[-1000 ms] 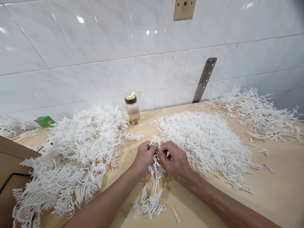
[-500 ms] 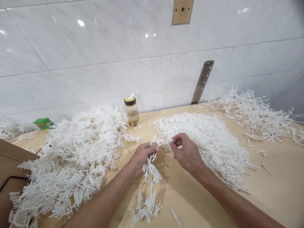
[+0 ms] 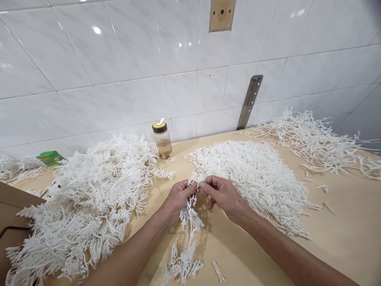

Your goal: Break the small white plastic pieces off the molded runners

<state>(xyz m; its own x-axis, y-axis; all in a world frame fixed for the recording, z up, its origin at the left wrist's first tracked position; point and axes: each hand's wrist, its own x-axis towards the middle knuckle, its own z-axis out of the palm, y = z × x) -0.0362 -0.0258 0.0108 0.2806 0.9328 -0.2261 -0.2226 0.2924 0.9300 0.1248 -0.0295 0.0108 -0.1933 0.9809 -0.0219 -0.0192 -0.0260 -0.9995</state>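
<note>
Since half a second earlier, the person's right hand [image 3: 224, 196] had come back from the edge of the flat pile to meet the left hand [image 3: 178, 194]. Between thumb and fingers, the left hand pinched a bunch of white branching strands [image 3: 190, 216], which hung down over the tan tabletop [image 3: 244, 254]. The right thumb and forefinger were close together at the bunch's top; whether they gripped a strand could not be told.

The bunch looked very light and bendy, probably springy rather than limp, its thin forked tips likely to snag or snap. A pinch on the gathered stems near the top seemed the surest hold.

The strands were matte, smooth and coral-like. To the left rose a shaggy, tangled heap [image 3: 98, 198]; to the right lay the flat pile [image 3: 250, 171] of finer pieces, and beyond it a loose, wiry tangle [image 3: 318, 139]. Behind stood a clear bottle [image 3: 164, 147] with a dark-rimmed yellow lid, near glossy marbled wall tiles [image 3: 149, 95].
</note>
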